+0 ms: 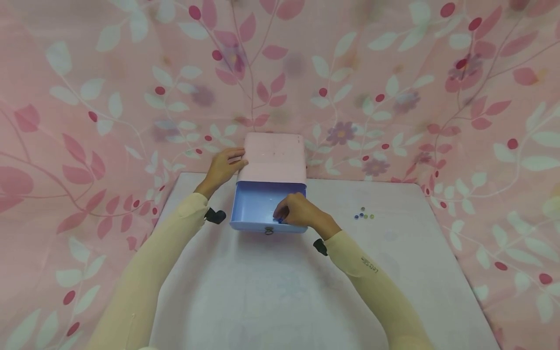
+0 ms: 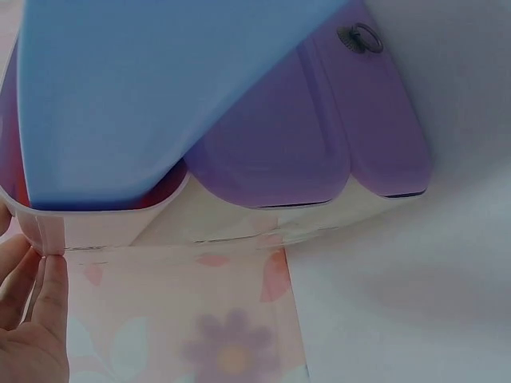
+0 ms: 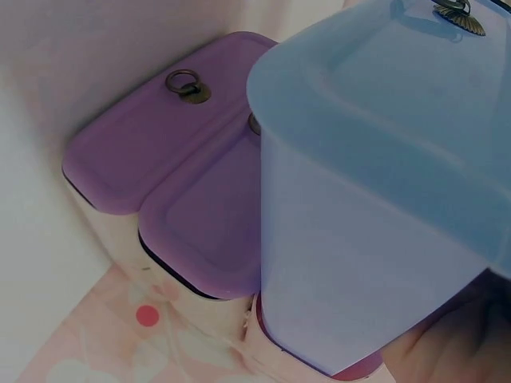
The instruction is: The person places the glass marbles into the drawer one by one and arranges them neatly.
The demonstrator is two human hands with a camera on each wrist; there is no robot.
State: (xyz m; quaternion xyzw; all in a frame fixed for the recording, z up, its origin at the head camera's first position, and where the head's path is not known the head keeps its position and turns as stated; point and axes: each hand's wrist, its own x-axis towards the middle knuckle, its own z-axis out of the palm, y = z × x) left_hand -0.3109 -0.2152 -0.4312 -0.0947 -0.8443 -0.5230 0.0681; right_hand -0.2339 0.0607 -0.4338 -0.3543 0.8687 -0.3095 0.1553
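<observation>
A pink drawer cabinet [image 1: 274, 158] stands against the back cloth, its blue drawer [image 1: 251, 206] pulled out towards me. With fingers nearly straight, my left hand [image 1: 222, 167] touches the cabinet's left side; the left wrist view shows fingertips [image 2: 54, 275] against the outer wall beside the drawer opening. My right hand [image 1: 299, 210] reaches over the drawer's right front corner, fingers bent down inside it. Small blue marbles [image 1: 280, 220] show right at its fingertips, partly hidden by the hand, and it seems to pinch them.
Several blue, clear and yellow-green marbles [image 1: 365, 217] lie on the white table [image 1: 271, 291] to the right. Under the blue drawer, purple drawers [image 2: 279, 136] with ring pulls are closed. A ring pull [image 1: 269, 231] hangs on the blue drawer's front. Floral cloth [image 1: 280, 63] surrounds the table's back and sides.
</observation>
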